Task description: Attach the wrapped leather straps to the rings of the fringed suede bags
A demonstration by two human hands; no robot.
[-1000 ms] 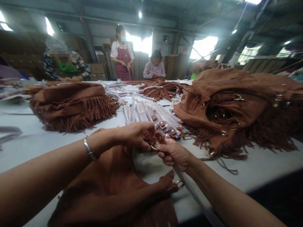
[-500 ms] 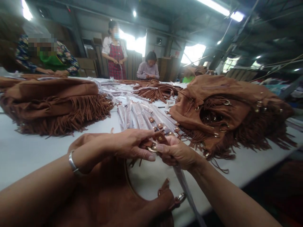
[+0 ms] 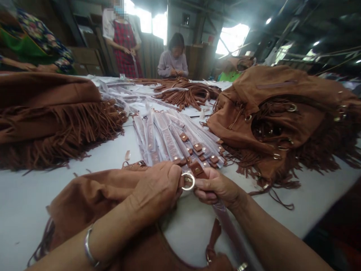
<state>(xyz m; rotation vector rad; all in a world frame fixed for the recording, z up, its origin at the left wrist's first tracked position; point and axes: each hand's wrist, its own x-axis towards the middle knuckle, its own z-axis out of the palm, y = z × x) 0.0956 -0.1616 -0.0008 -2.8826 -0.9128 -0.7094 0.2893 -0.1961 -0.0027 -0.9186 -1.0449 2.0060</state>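
My left hand (image 3: 160,186) is closed around the tab of a brown bag (image 3: 93,195), beside a gold metal ring (image 3: 188,181). The bag lies on the table below, its body partly covered by my left forearm. My right hand (image 3: 218,186) pinches the end of a brown strap (image 3: 197,169) with a metal snap, right next to the ring. From under that hand the strap (image 3: 231,226) hangs down in clear plastic wrap. Whether the strap end passes through the ring, I cannot make out.
Several plastic-wrapped straps (image 3: 166,139) lie fanned just beyond my hands. Fringed brown bags are heaped at left (image 3: 56,124) and right (image 3: 282,113). Farther back is a bundle of brown strips (image 3: 188,94). Three people stand or sit across the white table (image 3: 22,199).
My left hand has turned and closed on the bag's tab, so the ring now shows plainly between my hands. The view has tipped down and come closer to the table.
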